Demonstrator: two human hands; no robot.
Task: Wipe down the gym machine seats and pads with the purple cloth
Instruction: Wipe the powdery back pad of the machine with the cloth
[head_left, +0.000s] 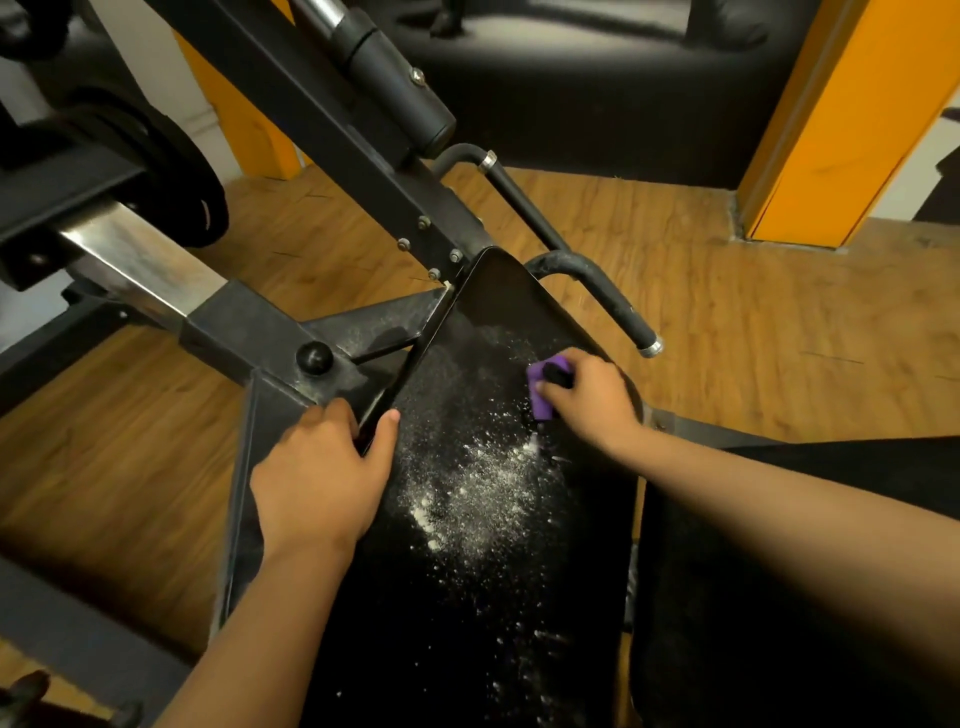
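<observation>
Purple cloth (540, 401): bunched under the right hand's fingers and pressed onto the far right part of the pad.
Right hand (589, 402): fingers curled round the cloth, gripping it.
Pad (467, 597): black, long, lying between the two hands and running back toward the person.
White powder (478, 488): scattered down the pad's middle, thickest between the hands and just nearer than them.
Left hand (322, 483): grips the pad's left edge, thumb on top and fingers wrapped over the side.
Step in hand: wiping this pad, judged barely begun, since most of the powder remains.
Next move: likely a sweep of the cloth toward the left hand, through the thick patch, with the left hand steadying.
Count: one cloth; one powdered pad; two handle bars (613, 296) beyond the right hand; one round knob (314, 357) beyond the left hand.
</observation>
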